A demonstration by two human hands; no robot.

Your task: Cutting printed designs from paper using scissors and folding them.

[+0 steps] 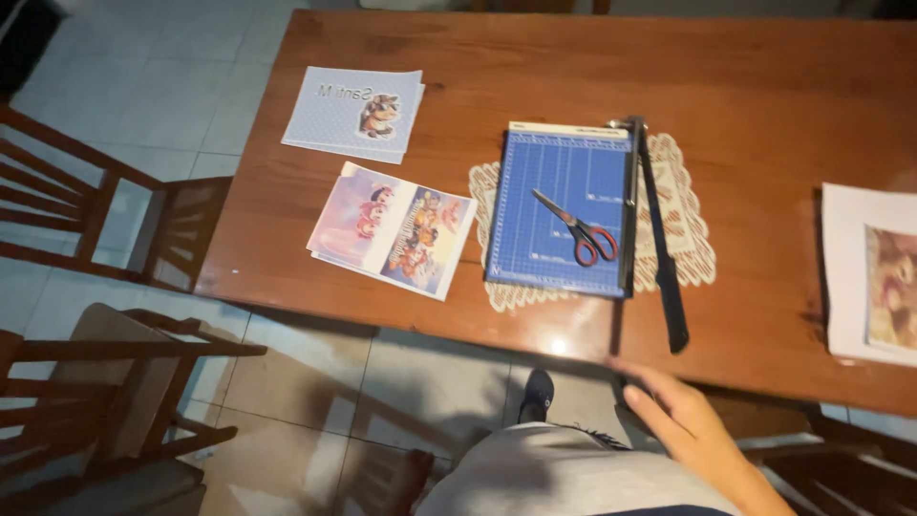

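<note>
The blue gridded paper cutter (pixel 559 205) with its black lever arm lay on a cream lace doily (pixel 693 244) at the near edge of the brown wooden table (pixel 535 76), red-handled scissors (pixel 578 229) on it. My right hand (pixel 683 416) hovered just below, fingers loose, holding nothing.

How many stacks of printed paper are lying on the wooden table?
3. A pale blue stack lies at the far left, a colourful picture stack sits nearer, left of the blue paper cutter, and a white-bordered stack is cut off at the right edge.
</note>
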